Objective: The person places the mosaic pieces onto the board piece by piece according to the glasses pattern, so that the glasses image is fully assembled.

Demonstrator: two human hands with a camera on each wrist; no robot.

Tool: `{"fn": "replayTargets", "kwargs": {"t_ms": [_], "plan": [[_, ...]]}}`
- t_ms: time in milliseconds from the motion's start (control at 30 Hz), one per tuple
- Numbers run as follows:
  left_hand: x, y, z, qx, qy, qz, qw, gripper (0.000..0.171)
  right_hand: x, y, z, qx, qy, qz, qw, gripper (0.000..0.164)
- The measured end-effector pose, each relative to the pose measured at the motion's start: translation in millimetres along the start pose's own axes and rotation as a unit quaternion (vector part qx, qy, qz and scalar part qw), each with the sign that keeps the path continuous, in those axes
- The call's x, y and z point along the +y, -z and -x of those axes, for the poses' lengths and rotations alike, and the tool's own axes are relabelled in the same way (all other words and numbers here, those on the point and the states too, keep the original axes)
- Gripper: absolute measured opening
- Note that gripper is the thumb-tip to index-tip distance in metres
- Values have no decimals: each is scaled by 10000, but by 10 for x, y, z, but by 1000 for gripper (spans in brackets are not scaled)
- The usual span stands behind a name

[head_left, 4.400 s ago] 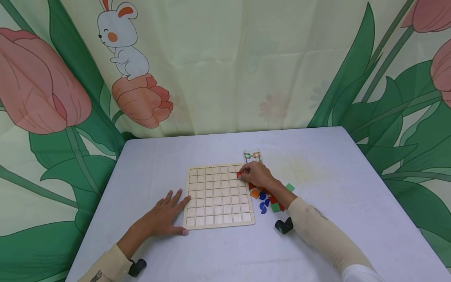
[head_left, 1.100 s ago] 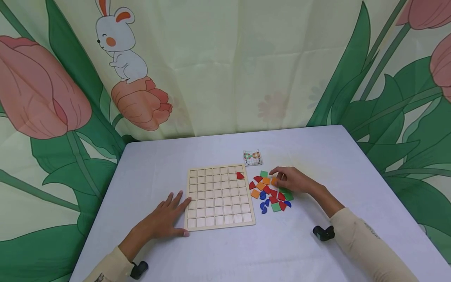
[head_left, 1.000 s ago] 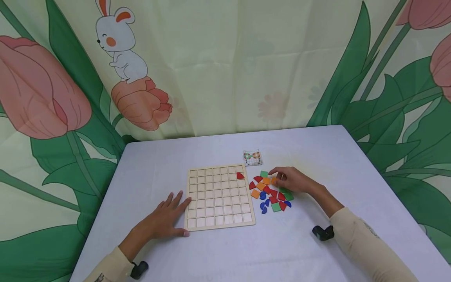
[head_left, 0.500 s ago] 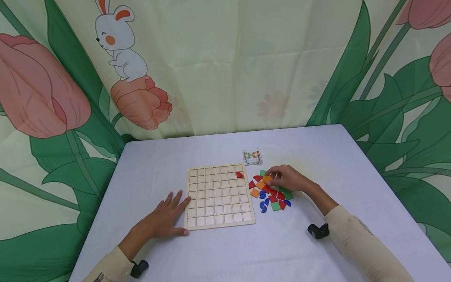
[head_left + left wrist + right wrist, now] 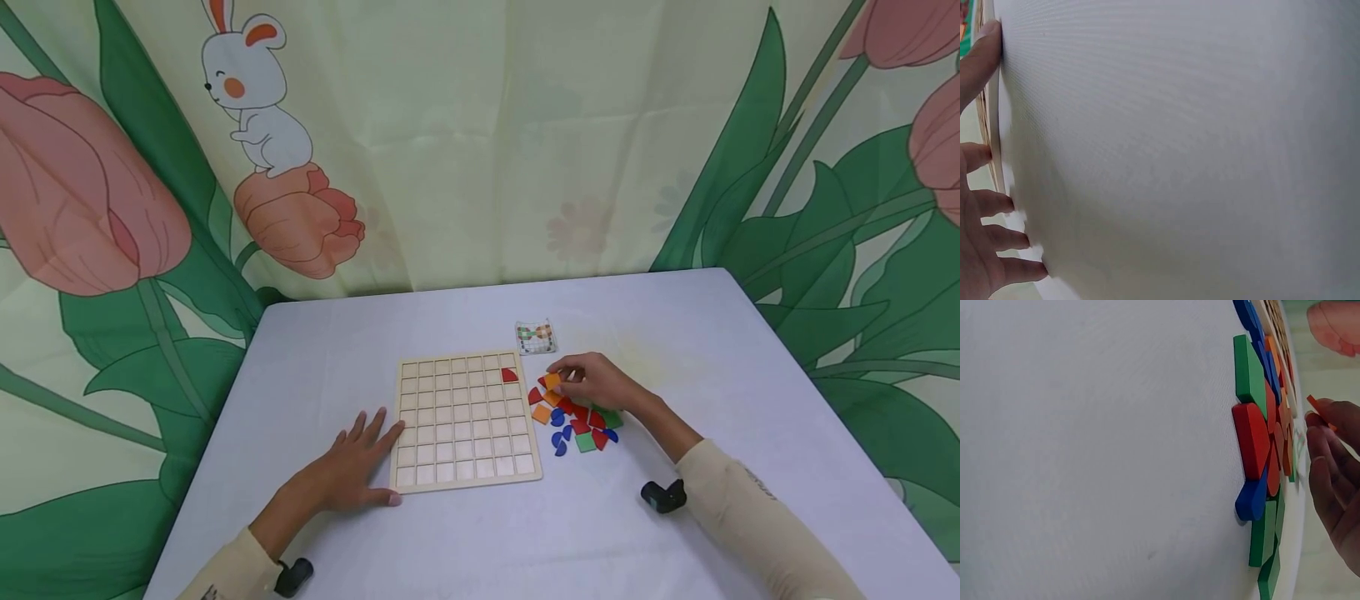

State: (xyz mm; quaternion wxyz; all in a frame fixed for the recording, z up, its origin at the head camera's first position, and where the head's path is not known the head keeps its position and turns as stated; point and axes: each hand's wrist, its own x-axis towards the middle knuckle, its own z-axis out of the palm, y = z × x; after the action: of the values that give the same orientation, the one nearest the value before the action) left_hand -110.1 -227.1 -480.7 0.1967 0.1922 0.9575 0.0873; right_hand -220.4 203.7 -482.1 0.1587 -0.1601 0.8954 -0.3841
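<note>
My right hand (image 5: 596,382) pinches an orange square tile (image 5: 552,381) between thumb and fingers, lifted above the pile in the right wrist view, where the orange tile (image 5: 1320,411) shows edge-on. My left hand (image 5: 348,467) lies with fingers spread at the left edge of a wooden grid board (image 5: 457,421), thumb and index finger touching its frame. One red quarter-circle tile (image 5: 509,375) sits in a cell of the board's right column, near the top. Loose tiles lie right of the board: a green square (image 5: 586,442), blue half-circles (image 5: 557,417), red quarter-circles (image 5: 535,396).
A small pattern card (image 5: 536,337) lies behind the board's top right corner. The white-covered table (image 5: 465,550) ends at the back before a printed curtain (image 5: 450,150). A black wrist camera (image 5: 664,497) hangs under the right sleeve.
The right hand has gone from placing the red quarter-circle on the board to the pile, then taken up the orange square and moved left toward the board. The left hand stays put.
</note>
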Motion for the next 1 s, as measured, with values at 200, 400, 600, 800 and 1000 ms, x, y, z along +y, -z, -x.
{"fn": "replayTargets", "kwargs": {"t_ms": [200,400,600,800,1000], "plan": [[-22,-22,-27,45,-46,-40,10000,112,-83,-56,-33,144,-29,39,9999,35],[-23,-23,-24,20,-10,-95,10000,113,-124,-118,-107,177,-91,11,9998,35],[-6,4,-15,-10,22,-77,10000,112,-189,-133,-140,174,-22,14,9998,36],[-13,1,-28,14,22,-122,9999,111,-221,-154,-159,197,46,-131,9997,36],[-17,-14,-27,8,26,-94,10000,111,-221,-184,-192,158,101,-371,9991,35]]}}
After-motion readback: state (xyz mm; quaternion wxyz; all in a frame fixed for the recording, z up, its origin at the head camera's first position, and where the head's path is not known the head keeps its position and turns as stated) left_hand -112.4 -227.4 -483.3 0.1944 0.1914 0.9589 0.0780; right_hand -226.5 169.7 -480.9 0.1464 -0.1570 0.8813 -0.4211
